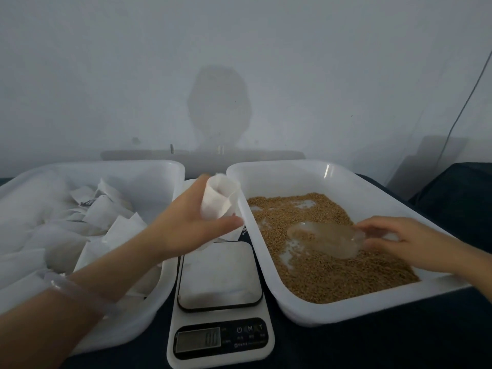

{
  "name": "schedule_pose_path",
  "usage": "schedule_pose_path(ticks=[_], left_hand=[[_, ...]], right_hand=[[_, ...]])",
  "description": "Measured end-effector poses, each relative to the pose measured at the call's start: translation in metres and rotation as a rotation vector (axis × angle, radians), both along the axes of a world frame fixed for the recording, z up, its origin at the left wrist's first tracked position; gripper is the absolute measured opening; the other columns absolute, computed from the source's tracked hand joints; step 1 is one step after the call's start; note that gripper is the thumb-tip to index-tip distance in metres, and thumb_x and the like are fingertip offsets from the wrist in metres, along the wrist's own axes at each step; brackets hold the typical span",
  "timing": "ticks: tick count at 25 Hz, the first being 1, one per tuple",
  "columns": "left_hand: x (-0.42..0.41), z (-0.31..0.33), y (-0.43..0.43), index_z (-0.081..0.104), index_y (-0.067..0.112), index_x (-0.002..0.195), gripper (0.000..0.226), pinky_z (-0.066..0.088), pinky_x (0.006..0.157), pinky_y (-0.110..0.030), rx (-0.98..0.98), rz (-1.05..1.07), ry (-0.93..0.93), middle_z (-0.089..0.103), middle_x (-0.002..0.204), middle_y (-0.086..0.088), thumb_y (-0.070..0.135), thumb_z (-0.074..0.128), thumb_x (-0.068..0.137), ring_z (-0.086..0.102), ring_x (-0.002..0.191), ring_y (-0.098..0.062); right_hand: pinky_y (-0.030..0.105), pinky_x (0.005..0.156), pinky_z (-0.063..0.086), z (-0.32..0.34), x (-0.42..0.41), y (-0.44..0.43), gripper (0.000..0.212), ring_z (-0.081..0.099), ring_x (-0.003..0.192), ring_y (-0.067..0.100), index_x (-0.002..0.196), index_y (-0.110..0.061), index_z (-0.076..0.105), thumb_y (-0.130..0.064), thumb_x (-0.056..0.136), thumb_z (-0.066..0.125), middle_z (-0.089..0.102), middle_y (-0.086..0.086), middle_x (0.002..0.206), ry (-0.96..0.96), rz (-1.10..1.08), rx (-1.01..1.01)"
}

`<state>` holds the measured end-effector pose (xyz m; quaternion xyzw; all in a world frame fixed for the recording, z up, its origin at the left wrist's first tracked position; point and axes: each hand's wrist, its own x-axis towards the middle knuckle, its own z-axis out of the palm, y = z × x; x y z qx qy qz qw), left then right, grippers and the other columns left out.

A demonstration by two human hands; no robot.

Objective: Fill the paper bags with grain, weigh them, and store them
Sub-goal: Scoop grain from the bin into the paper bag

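Two grips: left hand [183, 227] round paper bag [218, 198] at tray rim [265, 262], right hand [399, 235] round scoop [327, 241].

Head-worn wide view, facing forward and down; close above the scale [218, 275]

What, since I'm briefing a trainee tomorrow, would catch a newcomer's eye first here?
The left hand holds an open white paper bag between the two white tubs, beyond the scale. The right hand grips a clear scoop lying in the grain in the right tub; the left tub holds more bags.
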<state>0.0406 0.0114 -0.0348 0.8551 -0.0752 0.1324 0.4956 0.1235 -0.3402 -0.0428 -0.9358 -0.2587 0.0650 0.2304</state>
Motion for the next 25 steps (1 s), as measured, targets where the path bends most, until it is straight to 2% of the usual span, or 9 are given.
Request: schedule_pose_path(ticks=[3,6,7,9,13,16,19,21,25], left_hand=[[0.005,0.011,-0.033,0.042,0.049,0.095,0.046,0.052,0.065,-0.021,0.101,-0.098,-0.024,0.059,0.093,0.014,0.045,0.078,0.066,0.06,0.082,0.003],[0.02,0.012,-0.066,0.041,0.037,0.088,0.038,0.04,0.05,-0.008,0.179,-0.121,-0.052,0.052,0.083,0.017,0.039,0.076,0.073,0.051,0.07,0.015],[0.027,0.009,-0.073,0.04,0.035,0.087,0.038,0.039,0.049,-0.005,0.174,-0.117,-0.045,0.05,0.082,0.016,0.037,0.075,0.074,0.051,0.068,0.014],[0.036,0.002,-0.085,0.038,0.033,0.091,0.039,0.037,0.049,-0.002,0.175,-0.089,-0.011,0.048,0.083,0.016,0.036,0.074,0.076,0.052,0.067,0.004],[0.044,-0.018,-0.1,0.04,0.029,0.102,0.049,0.042,0.047,-0.009,0.151,-0.058,0.059,0.048,0.087,0.018,0.04,0.076,0.072,0.051,0.072,0.002],[0.044,-0.023,-0.106,0.041,0.029,0.103,0.056,0.048,0.06,-0.021,0.159,-0.013,0.047,0.049,0.088,0.02,0.047,0.079,0.066,0.053,0.077,0.001],[0.041,-0.025,-0.107,0.039,0.03,0.1,0.056,0.05,0.065,-0.029,0.194,0.041,0.032,0.047,0.086,0.022,0.052,0.077,0.064,0.055,0.08,-0.005],[0.039,-0.025,-0.109,0.037,0.031,0.1,0.057,0.046,0.063,-0.028,0.243,0.049,0.037,0.046,0.084,0.022,0.056,0.073,0.065,0.055,0.08,-0.01],[0.039,-0.024,-0.11,0.033,0.032,0.1,0.059,0.039,0.059,-0.026,0.289,0.058,0.093,0.045,0.082,0.021,0.063,0.069,0.065,0.054,0.078,-0.009]], right_hand=[[0.016,0.079,0.045,0.023,0.002,-0.01,0.031,0.053,0.101,-0.018,0.104,-0.054,0.057,-0.056,0.073,0.052,0.061,-0.036,0.105,-0.131,0.015,0.033],[0.022,0.083,0.051,0.06,0.007,-0.028,0.042,0.054,0.107,-0.013,0.111,-0.059,0.057,-0.077,0.074,0.047,0.058,-0.036,0.114,-0.224,-0.005,0.091],[0.026,0.089,0.051,0.07,0.008,-0.035,0.05,0.055,0.109,-0.009,0.113,-0.058,0.056,-0.082,0.071,0.047,0.06,-0.032,0.116,-0.248,-0.007,0.117],[0.022,0.098,0.04,0.084,0.008,-0.045,0.056,0.057,0.11,-0.005,0.114,-0.055,0.058,-0.084,0.068,0.05,0.062,-0.028,0.116,-0.281,0.004,0.146],[0.02,0.083,0.05,0.099,0.005,-0.042,0.052,0.056,0.104,-0.013,0.112,-0.06,0.056,-0.086,0.068,0.045,0.061,-0.034,0.111,-0.324,0.066,-0.011],[0.023,0.087,0.038,0.105,0.008,-0.028,0.033,0.054,0.098,-0.016,0.106,-0.063,0.055,-0.072,0.078,0.043,0.062,-0.035,0.102,-0.427,0.125,-0.192],[0.029,0.098,0.021,0.114,0.009,-0.011,0.036,0.049,0.094,-0.015,0.107,-0.064,0.047,-0.067,0.072,0.037,0.055,-0.038,0.096,-0.538,0.157,-0.351],[0.025,0.101,0.009,0.12,0.008,-0.003,0.033,0.045,0.094,-0.014,0.102,-0.067,0.042,-0.07,0.07,0.033,0.05,-0.041,0.097,-0.585,0.16,-0.389],[0.029,0.105,0.005,0.128,0.008,0.009,0.045,0.045,0.097,-0.001,0.108,-0.058,0.047,-0.07,0.069,0.027,0.051,-0.032,0.1,-0.689,0.176,-0.439]])
